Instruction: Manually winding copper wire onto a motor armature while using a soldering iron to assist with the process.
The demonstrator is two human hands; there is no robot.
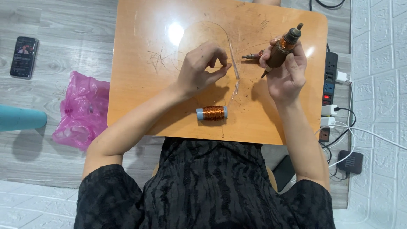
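Hands (199,70) (286,70) work above a copper wire spool (212,113), power strip (330,91) alongside.

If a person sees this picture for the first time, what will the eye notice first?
Probably the right hand at the table's far right, gripping a copper-wound rotor. Next, the left hand pinching thin wire at the centre, and the copper spool lying near the front edge.

**Count of things on and around the desk**

Near the left hand (199,70) — one grey-capped spool of copper wire (211,113), just below it. In the right hand (285,70) — one brown cylindrical wound rotor (283,46). Off the left hand's side: one pink plastic bag (82,110), one black phone (24,57).
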